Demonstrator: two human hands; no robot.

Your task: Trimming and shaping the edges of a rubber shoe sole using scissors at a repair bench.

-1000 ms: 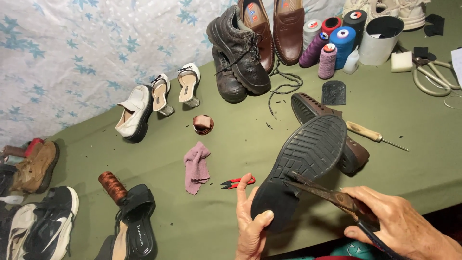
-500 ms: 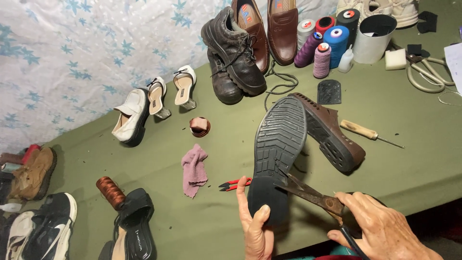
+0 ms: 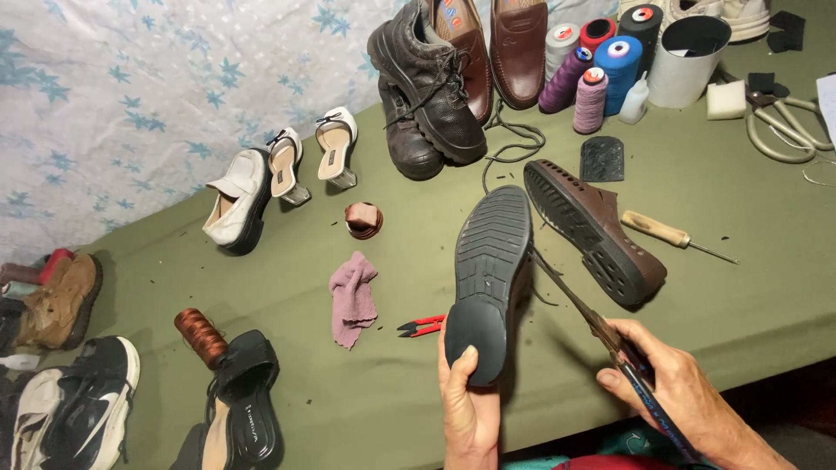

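My left hand [image 3: 468,407] grips the heel end of a dark shoe [image 3: 488,278], held sole-up above the green table [image 3: 366,400]. My right hand [image 3: 688,400] is closed around the handles of long scissors [image 3: 601,331], whose blades reach up to the shoe's right edge. A matching brown shoe [image 3: 592,228] lies sole-up on the table just to the right. Small red snips [image 3: 422,326] and a pink cloth [image 3: 353,296] lie to the left of the held shoe.
Black boots [image 3: 427,83] and brown loafers [image 3: 514,43] stand at the back, with thread spools [image 3: 596,65], a white cup [image 3: 688,48] and large shears [image 3: 784,122]. An awl [image 3: 670,235] lies right. Heeled sandals [image 3: 313,157], a white shoe [image 3: 235,196] and other footwear [image 3: 78,400] sit left.
The held shoe has turned more upright and moved left, away from the brown shoe on the table. My right hand with the scissors rose toward the shoe's edge.
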